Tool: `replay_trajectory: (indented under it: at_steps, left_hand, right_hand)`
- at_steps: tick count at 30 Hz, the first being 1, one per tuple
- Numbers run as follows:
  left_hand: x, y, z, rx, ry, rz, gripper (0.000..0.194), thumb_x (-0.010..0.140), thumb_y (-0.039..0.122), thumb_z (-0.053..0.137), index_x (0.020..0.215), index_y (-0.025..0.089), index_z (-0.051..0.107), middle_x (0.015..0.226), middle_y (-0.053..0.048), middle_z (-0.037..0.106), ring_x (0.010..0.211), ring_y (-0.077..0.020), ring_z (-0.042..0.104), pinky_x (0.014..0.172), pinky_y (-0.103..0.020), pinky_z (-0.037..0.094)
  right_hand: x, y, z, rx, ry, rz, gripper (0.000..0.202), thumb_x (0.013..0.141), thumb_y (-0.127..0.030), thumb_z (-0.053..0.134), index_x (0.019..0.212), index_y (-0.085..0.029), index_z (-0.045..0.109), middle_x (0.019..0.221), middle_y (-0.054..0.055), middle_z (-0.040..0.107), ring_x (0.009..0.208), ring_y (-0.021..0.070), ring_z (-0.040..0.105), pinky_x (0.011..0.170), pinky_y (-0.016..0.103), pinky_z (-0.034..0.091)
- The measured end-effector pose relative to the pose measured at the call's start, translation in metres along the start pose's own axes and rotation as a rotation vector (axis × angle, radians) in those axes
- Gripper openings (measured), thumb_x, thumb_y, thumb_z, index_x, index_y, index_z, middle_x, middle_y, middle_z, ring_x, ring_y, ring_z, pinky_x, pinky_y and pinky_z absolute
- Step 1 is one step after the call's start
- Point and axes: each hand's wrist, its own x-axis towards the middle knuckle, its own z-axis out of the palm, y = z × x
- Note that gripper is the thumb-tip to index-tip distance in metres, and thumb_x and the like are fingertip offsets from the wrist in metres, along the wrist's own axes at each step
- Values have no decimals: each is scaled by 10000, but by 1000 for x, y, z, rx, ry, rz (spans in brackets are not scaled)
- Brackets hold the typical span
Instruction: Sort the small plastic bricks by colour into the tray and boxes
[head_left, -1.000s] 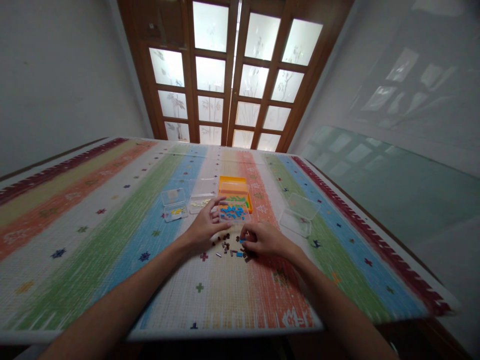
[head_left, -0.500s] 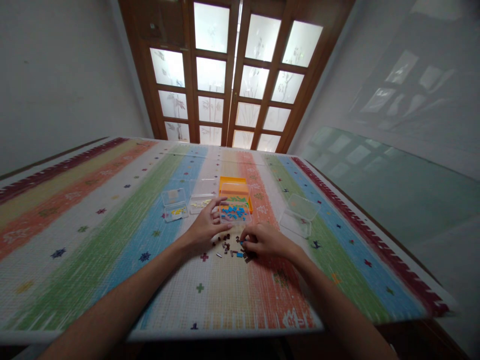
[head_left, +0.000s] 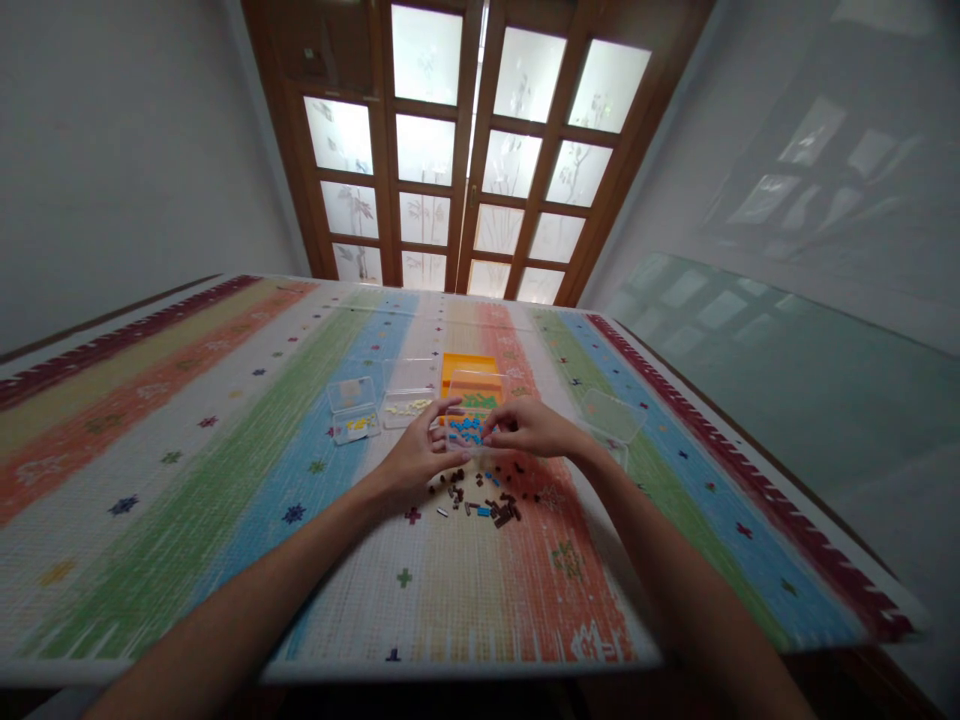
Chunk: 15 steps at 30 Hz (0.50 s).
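Head cam has the right hand (head_left: 536, 428) blocking the right end of the clear box (head_left: 474, 449) of blue bits (head_left: 465, 427), fingertips pinched so can't tell if they've got one, left hand (head_left: 415, 452) loosely open at its left edge, brown pieces (head_left: 504, 512) scattered in front.

On the counter (head_left: 465, 590), loose pieces (head_left: 504, 514) lie before a filled box (head_left: 475, 449), nearer the front edge; 2 boxes (head_left: 352, 394) sit leftward.
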Motion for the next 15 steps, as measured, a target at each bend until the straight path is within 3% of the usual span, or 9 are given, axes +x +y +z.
replay_trajectory:
  at_steps: [6,15]
  left_hand:
    - [0,-1,-1,0,6,-35,787,658,179,854,1348,229,479,1294,-113,581,914,-171,706,855,-344,567]
    - [1,0,-1,-11,-12,-29,789,662,177,854,1351,224,474,1200,-94,627,901,-172,702,849,-344,561]
  right_hand:
    - [10,1,-1,-41,-61,-13,160,808,-202,647,874,-145,782,619,-30,608,567,86,463,605,222,325]
    - [13,0,6,-82,92,17,114,817,-190,650,859,-140,743,554,-60,491,535,78,394,573,228,254]
